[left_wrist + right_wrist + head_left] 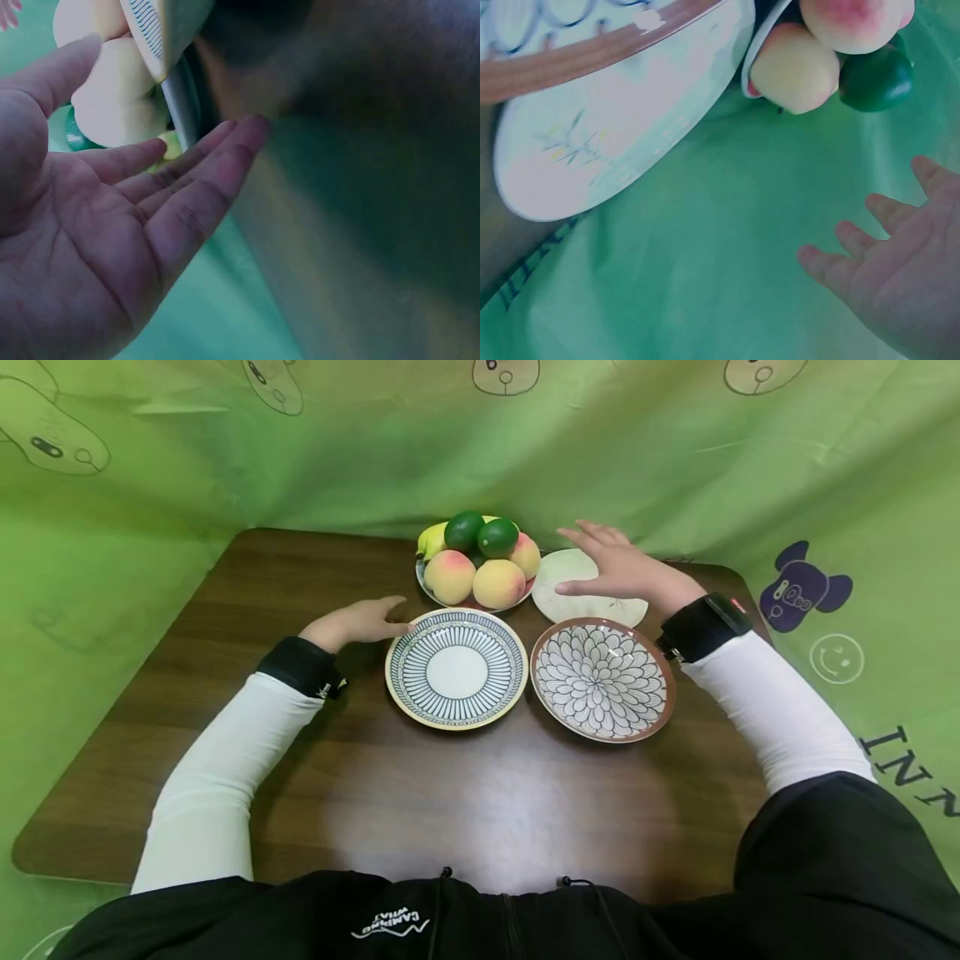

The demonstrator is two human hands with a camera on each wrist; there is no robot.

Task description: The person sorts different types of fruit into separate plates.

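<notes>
My left hand lies open on the brown table, fingertips at the left rim of the blue-striped plate; its palm shows empty in the left wrist view. My right hand hovers open, fingers spread, over the plain white plate, holding nothing; its fingers show in the right wrist view. A brown-rimmed flower-pattern plate sits in front of the white plate. A fruit plate at the back carries peaches, limes and a banana.
A green printed cloth hangs behind and around the table. The near half of the tabletop is bare wood. My dark jacket fills the bottom edge of the head view.
</notes>
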